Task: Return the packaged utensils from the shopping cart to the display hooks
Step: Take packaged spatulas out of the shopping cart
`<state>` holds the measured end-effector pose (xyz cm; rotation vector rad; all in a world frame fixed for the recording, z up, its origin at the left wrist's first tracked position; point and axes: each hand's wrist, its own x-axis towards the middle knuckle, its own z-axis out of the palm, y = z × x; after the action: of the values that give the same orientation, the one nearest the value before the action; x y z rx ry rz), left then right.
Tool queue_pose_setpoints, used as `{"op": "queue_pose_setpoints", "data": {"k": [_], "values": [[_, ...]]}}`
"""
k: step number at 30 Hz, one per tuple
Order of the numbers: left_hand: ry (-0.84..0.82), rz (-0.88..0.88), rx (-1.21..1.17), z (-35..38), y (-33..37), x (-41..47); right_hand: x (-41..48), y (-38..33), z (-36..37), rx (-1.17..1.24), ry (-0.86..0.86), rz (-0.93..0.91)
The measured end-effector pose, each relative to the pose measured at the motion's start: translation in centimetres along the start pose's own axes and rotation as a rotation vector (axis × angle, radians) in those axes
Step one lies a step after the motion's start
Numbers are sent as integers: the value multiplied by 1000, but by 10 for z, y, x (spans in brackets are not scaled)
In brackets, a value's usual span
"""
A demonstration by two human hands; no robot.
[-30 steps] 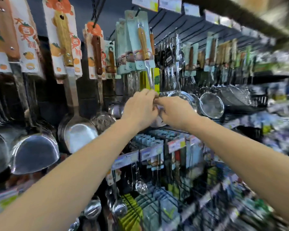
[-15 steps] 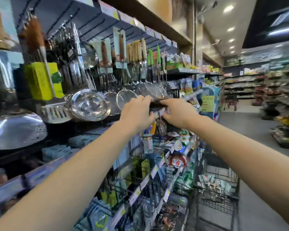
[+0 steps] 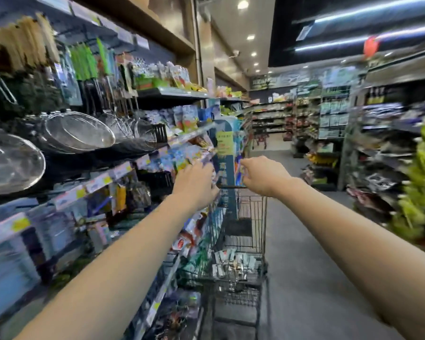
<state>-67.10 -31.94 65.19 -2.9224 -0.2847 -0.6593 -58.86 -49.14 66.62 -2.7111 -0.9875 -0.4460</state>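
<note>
Not much writing can be read. A blue sign (image 3: 227,165) stands at 12 o'clock from the hands, and it has a big white Chinese letter that looks like "高". Above that is a yellow label (image 3: 224,143), but its words are too blurry to read. The little yellow and white price tags (image 3: 100,179) along the shelf edge at 9 o'clock are too blurry as well.

The left hand (image 3: 196,186) reaches out with its fingers loose. I can see nothing in it. The right hand (image 3: 265,176) is just at its 3 o'clock, a little apart from it. Its fingers are bent a bit and it looks empty too.

The shopping cart (image 3: 252,209) is at 6 o'clock, under the hands. The packaged utensils (image 3: 233,263) lie flat in a pile on its bottom.

Shiny round strainers (image 3: 81,134) hang at 9 o'clock, and tools with green handles (image 3: 84,61) hang at 10 o'clock. The grey floor (image 3: 304,278) runs from 5 o'clock up the aisle to 1 o'clock.

Half a second ago the two hands were close together, up by the strainers, pinching one small dark thing. Now they are apart with nothing between them. The view has turned to the right, so the strainers have slid over to 9 o'clock and more of the cart shows
</note>
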Motion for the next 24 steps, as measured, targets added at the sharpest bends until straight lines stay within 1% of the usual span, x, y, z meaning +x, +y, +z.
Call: {"op": "queue_pose_setpoints", "data": {"k": [6, 11, 16, 22, 24], "values": [[-77, 60, -45, 61, 46, 63, 15, 68, 42, 17, -39, 95], [-134, 109, -103, 120, 60, 97, 34, 103, 93, 18, -81, 138], [-225, 149, -173, 192, 44, 142, 80, 129, 155, 34, -128, 196], [-300, 162, -151, 280, 6, 215, 172, 144, 239, 89, -207, 257], [-326, 161, -176, 309, -7, 237, 201, 147, 266, 96, -237, 271]]}}
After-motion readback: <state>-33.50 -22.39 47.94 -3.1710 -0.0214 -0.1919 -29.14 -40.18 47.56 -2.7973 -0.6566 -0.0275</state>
